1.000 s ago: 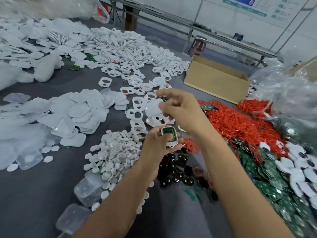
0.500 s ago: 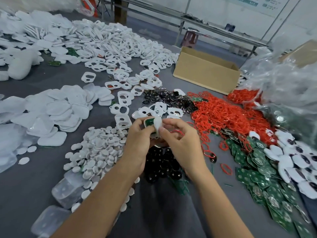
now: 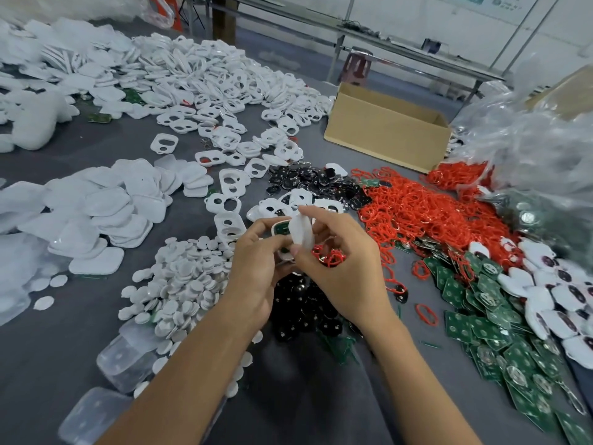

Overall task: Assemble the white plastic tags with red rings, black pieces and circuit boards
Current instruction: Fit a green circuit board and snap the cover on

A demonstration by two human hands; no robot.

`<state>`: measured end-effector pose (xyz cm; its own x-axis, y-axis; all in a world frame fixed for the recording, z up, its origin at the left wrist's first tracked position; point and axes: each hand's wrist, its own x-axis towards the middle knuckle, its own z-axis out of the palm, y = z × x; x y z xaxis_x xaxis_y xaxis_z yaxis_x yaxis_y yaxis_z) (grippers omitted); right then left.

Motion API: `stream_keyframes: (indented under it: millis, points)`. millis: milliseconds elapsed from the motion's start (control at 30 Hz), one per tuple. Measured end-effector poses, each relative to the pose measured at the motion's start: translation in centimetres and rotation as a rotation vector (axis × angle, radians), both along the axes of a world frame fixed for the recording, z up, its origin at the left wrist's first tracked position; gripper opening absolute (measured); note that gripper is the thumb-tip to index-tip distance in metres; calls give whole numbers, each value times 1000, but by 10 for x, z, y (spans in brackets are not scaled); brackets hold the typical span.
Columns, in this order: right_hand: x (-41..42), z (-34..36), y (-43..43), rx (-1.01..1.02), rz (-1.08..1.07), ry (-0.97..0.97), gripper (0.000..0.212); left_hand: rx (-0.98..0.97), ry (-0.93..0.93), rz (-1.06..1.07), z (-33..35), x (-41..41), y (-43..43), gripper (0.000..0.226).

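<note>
Tabletop (image 3: 96, 146) layout, referred to the cardboard box (image 3: 382, 136): pierced frames (image 3: 224, 78) left of it; ring heap (image 3: 426, 216) just before it; circuit boards (image 3: 481, 329) farther before it, past the rings; disc pile (image 3: 183, 284) well before and left; plastic bag (image 3: 539, 149) right.
</note>
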<state>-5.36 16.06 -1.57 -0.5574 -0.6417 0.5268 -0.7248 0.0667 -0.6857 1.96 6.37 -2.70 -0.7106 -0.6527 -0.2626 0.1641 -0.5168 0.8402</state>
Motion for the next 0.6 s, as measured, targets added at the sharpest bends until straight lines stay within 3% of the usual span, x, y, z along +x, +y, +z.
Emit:
stream_keyframes:
  millis: [333, 600]
  points:
    - [0, 2, 3, 24, 11, 103, 32, 2, 7, -14, -3, -2, -1, 25]
    - [-9, 2, 3, 77, -122, -234, 27, 1, 4, -34, -5, -4, 1, 21]
